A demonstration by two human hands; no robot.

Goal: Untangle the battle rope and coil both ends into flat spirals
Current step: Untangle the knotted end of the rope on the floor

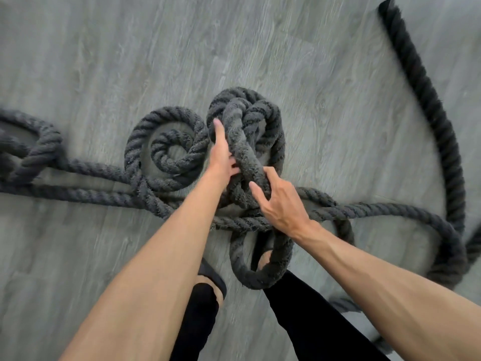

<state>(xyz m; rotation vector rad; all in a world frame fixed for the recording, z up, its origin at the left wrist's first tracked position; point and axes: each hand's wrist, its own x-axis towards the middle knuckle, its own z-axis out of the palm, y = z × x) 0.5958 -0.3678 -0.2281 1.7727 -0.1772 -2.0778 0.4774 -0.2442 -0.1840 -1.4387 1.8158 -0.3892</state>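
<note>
Nearest, two legs (307, 316) in black stand on the grey wood-grain floor (78, 61); a loop of the dark battle rope (91, 196) lies around a bare-toed foot (266, 259); just beyond, both bare forearms reach to the central tangle; the right hand (282, 204) has its fingers hooked over a thick raised strand, thumb held apart to the left; the left hand (221, 156) grips the same strand from the left, fingers curled out of sight behind it, thumb straight along it; left of the tangle a loose spiral (169, 152) lies flat on the floor, and two strands run on to the left edge; at far right a free length curves away to a frayed end (387, 6).
</note>
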